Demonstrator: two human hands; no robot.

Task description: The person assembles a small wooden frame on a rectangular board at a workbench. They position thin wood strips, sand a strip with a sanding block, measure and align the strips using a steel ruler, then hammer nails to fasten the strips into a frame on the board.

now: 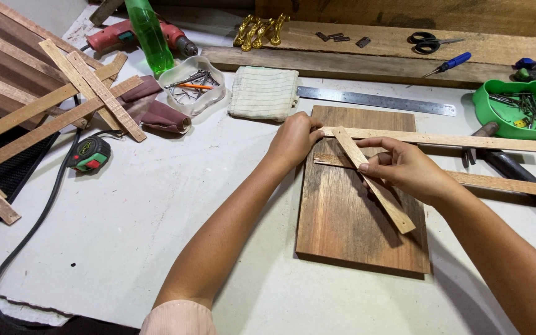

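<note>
White worktop (156,205) under a wooden board (355,236), left hand (294,139) fingers and right hand (404,169) fingers clamped on thin wooden strips (373,180).

Single head-worn view, looking steeply down and forward over a pale worktable (156,217) from the near edge. Close range: both forearms entering from 6 o'clock, left hand (294,139) and right hand (404,167) just right of centre over a dark wooden board (342,229). Far edge of the table at 12 o'clock, with rough planks (373,65) across the top. Frame slightly tilted, steel ruler (376,100) sloping down toward 3 o'clock. Loose wooden strips (51,118) at 10 o'clock, green bowl (485,111) at 2 o'clock. No second view to overlap.
</note>
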